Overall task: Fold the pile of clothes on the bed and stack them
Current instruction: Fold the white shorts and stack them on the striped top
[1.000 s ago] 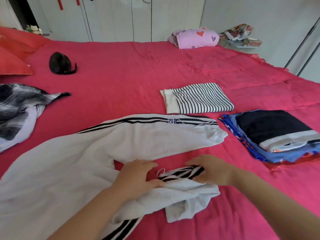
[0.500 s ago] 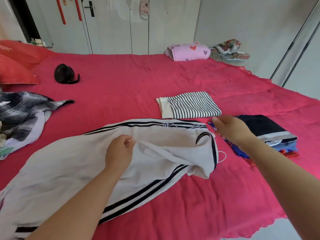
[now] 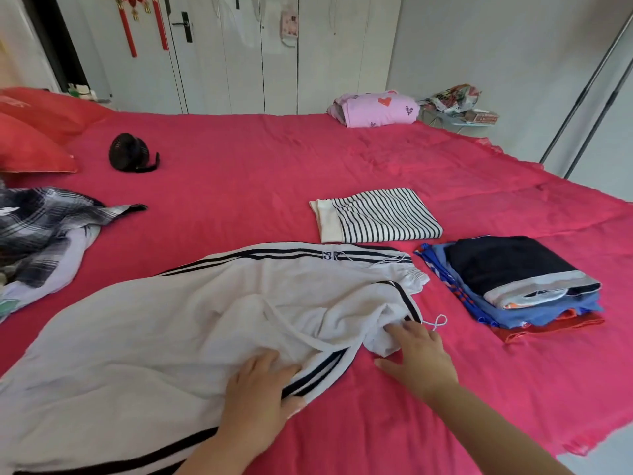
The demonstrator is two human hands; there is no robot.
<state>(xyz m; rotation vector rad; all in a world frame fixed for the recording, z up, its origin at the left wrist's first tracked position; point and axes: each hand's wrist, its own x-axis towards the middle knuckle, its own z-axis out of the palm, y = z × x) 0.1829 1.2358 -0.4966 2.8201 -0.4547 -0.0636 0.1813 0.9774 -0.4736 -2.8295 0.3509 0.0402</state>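
Observation:
White trousers (image 3: 178, 323) with black side stripes lie across the near part of the red bed (image 3: 274, 173), one leg laid over the other. My left hand (image 3: 260, 389) rests flat on the striped edge of the upper leg. At the crumpled waistband end my right hand (image 3: 418, 354) has its fingers spread, fingertips touching the cloth. A folded black-and-white striped top (image 3: 376, 216) sits just beyond the trousers. To the right stands a stack of folded clothes (image 3: 513, 286) with a dark garment on top. A loose pile with a plaid shirt (image 3: 37, 231) lies at the left edge.
A small black fan (image 3: 132, 153) sits on the bed far left, near red pillows (image 3: 30, 138). A pink folded garment (image 3: 376, 109) lies at the far edge. The bed's near right edge drops to the floor (image 3: 603, 454). White wardrobe doors (image 3: 239, 53) stand behind.
My right hand has let go of the raised trouser end and come back down to the waistband. My left hand has released its pinch and now lies flat on the striped edge.

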